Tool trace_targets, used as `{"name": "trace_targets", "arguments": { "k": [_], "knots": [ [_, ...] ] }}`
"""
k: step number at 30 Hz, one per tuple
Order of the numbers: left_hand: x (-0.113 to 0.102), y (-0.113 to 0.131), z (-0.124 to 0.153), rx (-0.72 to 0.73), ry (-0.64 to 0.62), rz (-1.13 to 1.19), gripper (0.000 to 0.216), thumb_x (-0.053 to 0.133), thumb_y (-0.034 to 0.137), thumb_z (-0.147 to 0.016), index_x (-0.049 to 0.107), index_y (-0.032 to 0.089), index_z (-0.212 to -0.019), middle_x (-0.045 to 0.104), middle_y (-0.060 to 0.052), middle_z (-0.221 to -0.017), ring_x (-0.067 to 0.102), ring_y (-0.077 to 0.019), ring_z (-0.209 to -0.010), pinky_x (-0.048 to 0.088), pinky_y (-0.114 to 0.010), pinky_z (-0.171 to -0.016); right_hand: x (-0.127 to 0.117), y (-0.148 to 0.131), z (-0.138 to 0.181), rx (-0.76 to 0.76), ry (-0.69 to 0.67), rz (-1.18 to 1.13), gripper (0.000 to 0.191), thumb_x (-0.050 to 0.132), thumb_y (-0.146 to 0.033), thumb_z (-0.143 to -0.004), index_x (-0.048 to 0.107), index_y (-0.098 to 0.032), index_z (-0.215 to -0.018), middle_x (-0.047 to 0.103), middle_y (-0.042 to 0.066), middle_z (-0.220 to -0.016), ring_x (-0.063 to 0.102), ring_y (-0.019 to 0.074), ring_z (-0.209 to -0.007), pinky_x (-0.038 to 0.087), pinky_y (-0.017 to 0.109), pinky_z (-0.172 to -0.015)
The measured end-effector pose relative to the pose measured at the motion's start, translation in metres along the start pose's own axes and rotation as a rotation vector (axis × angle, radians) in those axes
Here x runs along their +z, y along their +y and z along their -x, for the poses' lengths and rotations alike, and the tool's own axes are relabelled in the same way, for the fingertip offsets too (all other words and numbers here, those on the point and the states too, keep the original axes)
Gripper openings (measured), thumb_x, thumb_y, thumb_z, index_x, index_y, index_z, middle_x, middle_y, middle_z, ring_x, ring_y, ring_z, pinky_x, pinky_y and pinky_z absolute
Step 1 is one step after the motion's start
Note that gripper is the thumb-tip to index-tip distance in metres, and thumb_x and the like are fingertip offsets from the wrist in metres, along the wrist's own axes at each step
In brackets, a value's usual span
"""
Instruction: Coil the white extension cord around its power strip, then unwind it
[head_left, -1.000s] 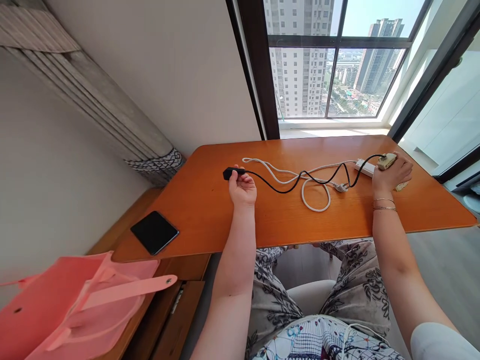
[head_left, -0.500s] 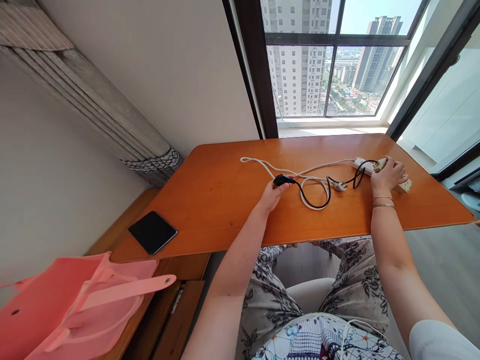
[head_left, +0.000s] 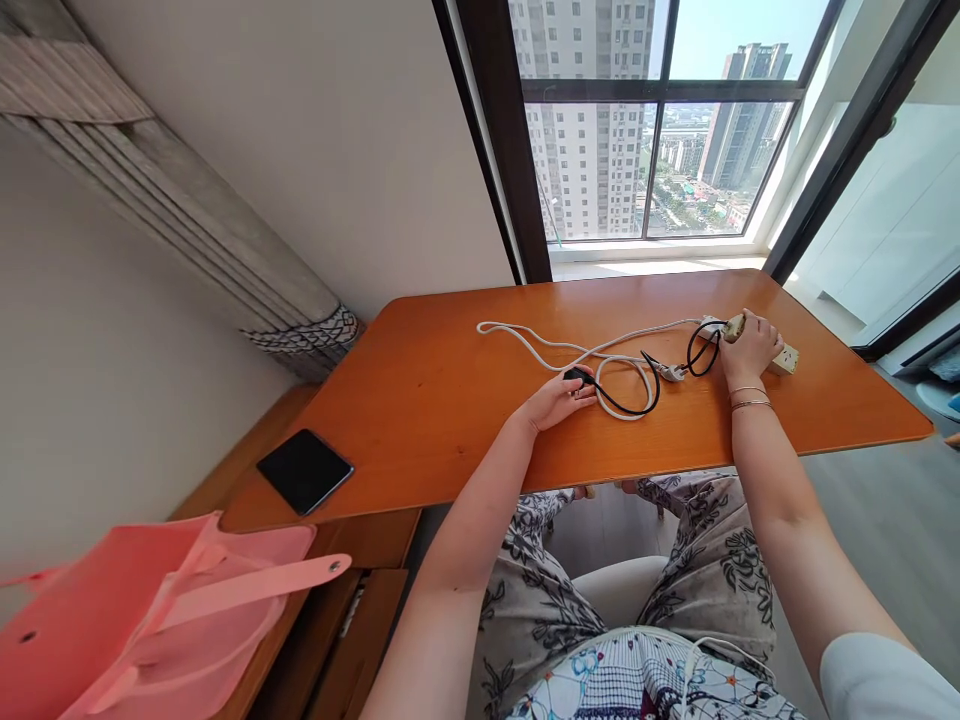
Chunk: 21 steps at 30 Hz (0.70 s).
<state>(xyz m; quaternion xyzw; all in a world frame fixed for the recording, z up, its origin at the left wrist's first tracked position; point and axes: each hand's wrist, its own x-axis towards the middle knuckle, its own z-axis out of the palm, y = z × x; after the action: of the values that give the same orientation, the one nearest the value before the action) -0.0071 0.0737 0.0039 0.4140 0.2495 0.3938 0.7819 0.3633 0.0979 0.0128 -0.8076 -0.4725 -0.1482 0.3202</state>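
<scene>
I sit at an orange wooden table point(head_left: 450, 400). My left hand point(head_left: 559, 398) rests on the tabletop with its fingers closed on the black end piece point(head_left: 578, 376) of a black cable point(head_left: 630, 400). That cable runs right in loops to a beige plug point(head_left: 733, 326), which my right hand point(head_left: 748, 347) grips over a white power strip point(head_left: 784, 358). The strip's white cord point(head_left: 525, 340) lies in loose loops across the table, its plug point(head_left: 673, 373) between my hands.
A black phone point(head_left: 304, 470) lies on a lower wooden cabinet at the left, beside a pink bag point(head_left: 150, 610). A rolled grey mat point(head_left: 217, 230) leans on the wall. A large window point(head_left: 645, 120) stands behind the table.
My left hand has carried the black cable end from the table's left-middle rightward toward the white cord loop, slackening the cable. My right hand has lowered the beige plug onto the power strip.
</scene>
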Motion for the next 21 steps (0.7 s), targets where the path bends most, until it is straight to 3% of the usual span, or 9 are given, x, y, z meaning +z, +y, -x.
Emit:
{"name": "trace_targets", "arguments": {
  "k": [5, 9, 13, 17, 19, 21],
  "knots": [
    [0.005, 0.008, 0.004, -0.055, 0.001, -0.007, 0.042, 0.083, 0.054, -0.069, 0.07, 0.016, -0.082, 0.073, -0.013, -0.096, 0.068, -0.0207, -0.082, 0.053, -0.031, -0.07, 0.005, -0.009, -0.002, -0.068, -0.046, 0.003, 0.054, 0.053, -0.029, -0.086, 0.058, -0.013, -0.137, 0.06, 0.021, -0.133, 0.046, 0.0342, -0.124, 0.027, 0.055, -0.11],
    [0.008, 0.024, 0.017, 0.141, 0.118, 0.042, 0.042, 0.074, 0.058, -0.074, 0.071, 0.016, -0.078, 0.069, -0.01, -0.083, 0.062, -0.0175, -0.07, 0.051, -0.03, -0.063, 0.007, -0.011, -0.001, -0.112, -0.09, 0.062, 0.05, 0.051, -0.026, -0.085, 0.06, -0.011, -0.132, 0.062, 0.022, -0.13, 0.047, 0.0341, -0.119, 0.029, 0.054, -0.106],
    [-0.007, 0.059, 0.041, 0.302, 0.266, 0.091, 0.046, 0.061, 0.062, -0.082, 0.067, 0.018, -0.073, 0.06, -0.007, -0.071, 0.055, -0.0153, -0.059, 0.049, -0.031, -0.057, 0.0, -0.012, -0.01, -0.157, -0.219, 0.203, 0.046, 0.052, -0.031, -0.086, 0.061, -0.009, -0.126, 0.063, 0.024, -0.127, 0.051, 0.0348, -0.114, 0.033, 0.052, -0.099],
    [-0.033, 0.102, 0.065, 0.458, 0.545, 0.138, 0.052, 0.039, 0.059, -0.095, 0.06, 0.019, -0.068, 0.051, -0.004, -0.061, 0.05, -0.0137, -0.054, 0.044, -0.028, -0.052, -0.017, -0.015, -0.037, -0.222, -0.518, 0.4, 0.053, 0.065, -0.042, -0.08, 0.061, -0.012, -0.123, 0.067, 0.022, -0.118, 0.057, 0.0357, -0.11, 0.036, 0.054, -0.098],
    [-0.045, 0.12, 0.071, 0.536, 0.767, 0.157, 0.052, 0.028, 0.049, -0.1, 0.056, 0.019, -0.069, 0.05, -0.002, -0.059, 0.051, -0.0123, -0.054, 0.04, -0.025, -0.049, -0.026, -0.015, -0.05, -0.255, -0.675, 0.456, 0.057, 0.07, -0.046, -0.076, 0.062, -0.014, -0.122, 0.068, 0.02, -0.114, 0.059, 0.0356, -0.108, 0.038, 0.052, -0.097],
    [-0.055, 0.131, 0.072, 0.579, 0.988, 0.121, 0.047, 0.027, 0.043, -0.101, 0.053, 0.02, -0.069, 0.049, -0.001, -0.058, 0.051, -0.0111, -0.054, 0.034, -0.024, -0.046, -0.031, -0.013, -0.058, -0.282, -0.748, 0.456, 0.062, 0.073, -0.054, -0.072, 0.063, -0.015, -0.12, 0.066, 0.02, -0.116, 0.059, 0.0377, -0.113, 0.042, 0.048, -0.096]
  ]
}}
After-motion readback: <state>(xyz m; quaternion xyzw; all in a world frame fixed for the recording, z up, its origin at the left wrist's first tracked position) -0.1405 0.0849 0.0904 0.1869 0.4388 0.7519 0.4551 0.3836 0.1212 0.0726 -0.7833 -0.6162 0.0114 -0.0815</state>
